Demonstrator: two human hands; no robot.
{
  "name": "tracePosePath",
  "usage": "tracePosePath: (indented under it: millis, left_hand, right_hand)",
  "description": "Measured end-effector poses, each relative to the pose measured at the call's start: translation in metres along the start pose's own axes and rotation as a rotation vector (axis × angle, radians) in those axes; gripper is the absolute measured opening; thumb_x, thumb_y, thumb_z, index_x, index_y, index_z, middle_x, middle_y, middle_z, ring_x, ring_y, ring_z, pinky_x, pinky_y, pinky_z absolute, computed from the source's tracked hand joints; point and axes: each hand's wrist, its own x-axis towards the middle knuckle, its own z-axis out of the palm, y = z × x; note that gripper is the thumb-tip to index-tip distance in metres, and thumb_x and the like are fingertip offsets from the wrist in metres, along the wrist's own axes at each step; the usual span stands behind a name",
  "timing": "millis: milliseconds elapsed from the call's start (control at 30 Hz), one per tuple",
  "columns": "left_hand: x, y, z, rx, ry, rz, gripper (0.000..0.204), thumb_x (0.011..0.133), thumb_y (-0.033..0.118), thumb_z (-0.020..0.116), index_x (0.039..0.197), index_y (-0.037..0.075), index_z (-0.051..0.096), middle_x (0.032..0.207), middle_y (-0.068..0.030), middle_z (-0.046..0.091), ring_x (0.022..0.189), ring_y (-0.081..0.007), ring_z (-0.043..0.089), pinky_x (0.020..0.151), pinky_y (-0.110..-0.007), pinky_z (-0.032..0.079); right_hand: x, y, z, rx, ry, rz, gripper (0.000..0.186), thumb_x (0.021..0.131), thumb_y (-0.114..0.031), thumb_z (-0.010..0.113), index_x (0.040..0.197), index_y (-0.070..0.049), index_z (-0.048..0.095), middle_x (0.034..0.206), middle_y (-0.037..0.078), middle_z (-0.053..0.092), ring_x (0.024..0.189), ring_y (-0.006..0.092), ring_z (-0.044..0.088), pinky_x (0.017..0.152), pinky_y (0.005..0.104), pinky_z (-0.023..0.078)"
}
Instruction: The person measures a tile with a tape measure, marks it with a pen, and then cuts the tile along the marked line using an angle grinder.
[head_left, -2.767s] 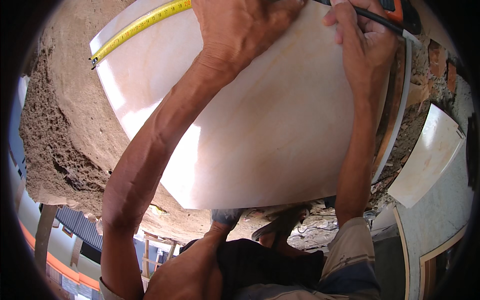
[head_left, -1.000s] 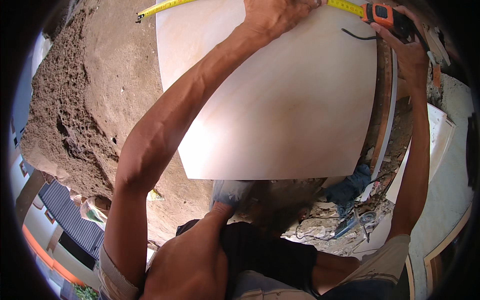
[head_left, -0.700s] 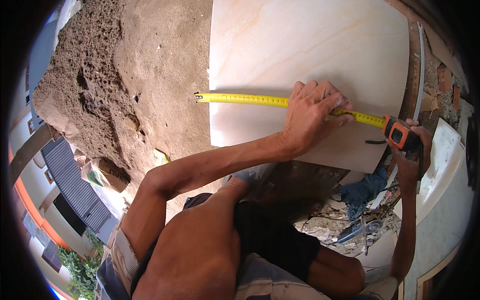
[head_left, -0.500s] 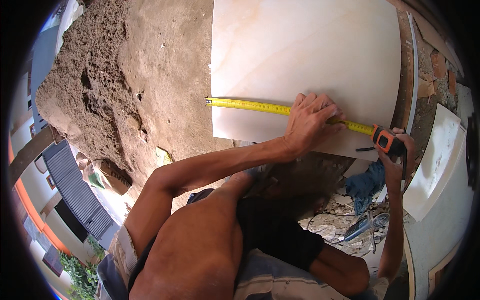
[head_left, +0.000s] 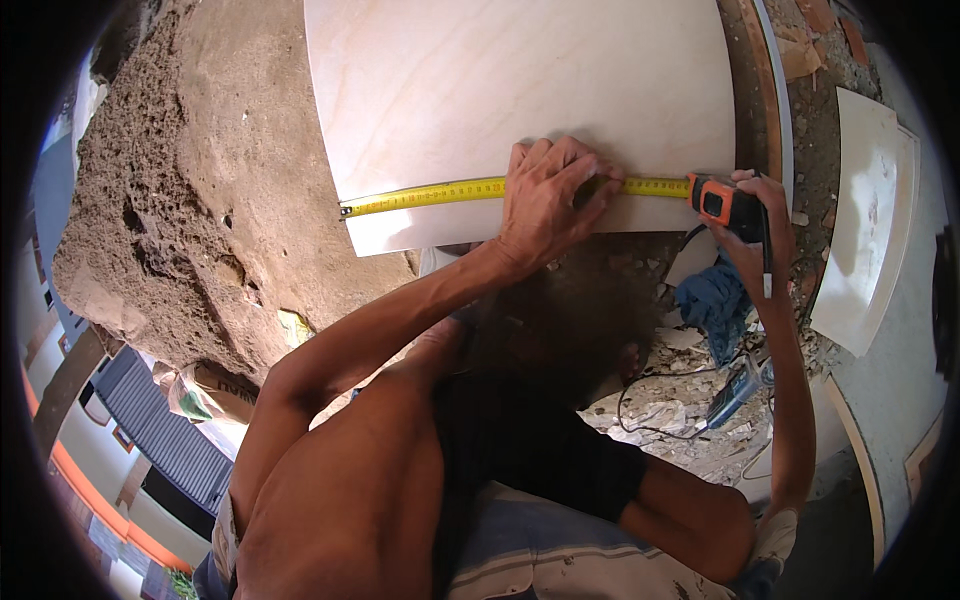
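Note:
A large cream, faintly veined tile (head_left: 540, 80) lies flat on the rough ground. The yellow blade of a tape measure (head_left: 430, 193) stretches across it near the close edge, its metal end hook at the tile's left edge. My left hand (head_left: 548, 200) is bent over the middle of the blade, fingers curled and pinching it against the tile. At the tile's right edge, my right hand (head_left: 762, 220) grips the orange and black case (head_left: 715, 203). A thin dark strip with a pale tip hangs below that hand; I cannot tell what it is.
Below the tile's right part lie a crumpled blue cloth (head_left: 715, 305) and a corded angle grinder (head_left: 738, 395) among rubble. A pale tile piece (head_left: 862, 220) rests at the right. Rough concrete (head_left: 230, 180) and a torn sack (head_left: 210, 392) are at the left.
The view has turned, so the tile and tape appear farther left and more level. Both hands keep their hold; the right wrist and tape case have tilted slightly.

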Motion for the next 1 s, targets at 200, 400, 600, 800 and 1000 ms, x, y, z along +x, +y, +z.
tracePosePath:
  millis: [200,400,600,800,1000]
  left_hand:
    - [-0.001,-0.002,0.006,0.032,0.013,0.020,0.012,0.089,0.022,0.087,0.099,0.021,0.079,0.097,0.0034,0.068,0.090,-0.0216,0.061,0.084,-0.041,0.041]
    - [-0.002,-0.006,0.011,0.055,0.045,0.045,0.015,0.086,0.025,0.089,0.099,0.023,0.081,0.095,0.0048,0.067,0.090,-0.0202,0.061,0.084,-0.040,0.041]
    - [-0.001,-0.005,0.011,0.042,0.054,0.049,0.019,0.084,0.029,0.092,0.100,0.025,0.082,0.096,0.0059,0.067,0.088,-0.0200,0.060,0.085,-0.040,0.040]
    - [0.004,0.004,0.002,0.031,0.028,0.031,0.027,0.082,0.022,0.093,0.104,0.020,0.078,0.099,-0.0013,0.074,0.085,-0.0248,0.061,0.080,-0.042,0.045]
    - [0.007,0.005,0.004,0.040,0.016,0.042,0.023,0.083,0.020,0.091,0.101,0.020,0.075,0.097,0.0001,0.069,0.084,-0.0250,0.058,0.079,-0.043,0.042]
  right_hand:
    - [0.014,-0.022,-0.013,-0.192,0.027,-0.109,0.059,0.088,-0.013,0.092,0.138,-0.008,0.062,0.134,0.014,0.070,0.123,0.0351,0.069,0.102,0.0454,0.059]
    - [0.008,-0.076,-0.012,0.000,-0.044,-0.238,0.025,0.110,-0.016,0.063,0.127,0.000,0.073,0.112,0.011,0.082,0.107,0.0308,0.077,0.096,0.0428,0.061]
    - [-0.007,-0.055,0.067,0.364,-0.069,0.030,0.024,0.099,0.000,0.075,0.123,-0.002,0.075,0.107,0.011,0.084,0.090,0.0190,0.082,0.081,0.0299,0.066]
    - [-0.002,-0.044,0.080,0.417,-0.051,0.102,0.020,0.097,-0.004,0.080,0.116,-0.003,0.075,0.103,0.010,0.084,0.091,0.0148,0.082,0.082,0.0291,0.066]
    - [-0.005,-0.041,0.084,0.351,-0.039,0.084,0.013,0.107,-0.009,0.072,0.113,0.001,0.067,0.097,0.010,0.080,0.085,0.0113,0.075,0.078,0.0269,0.061]
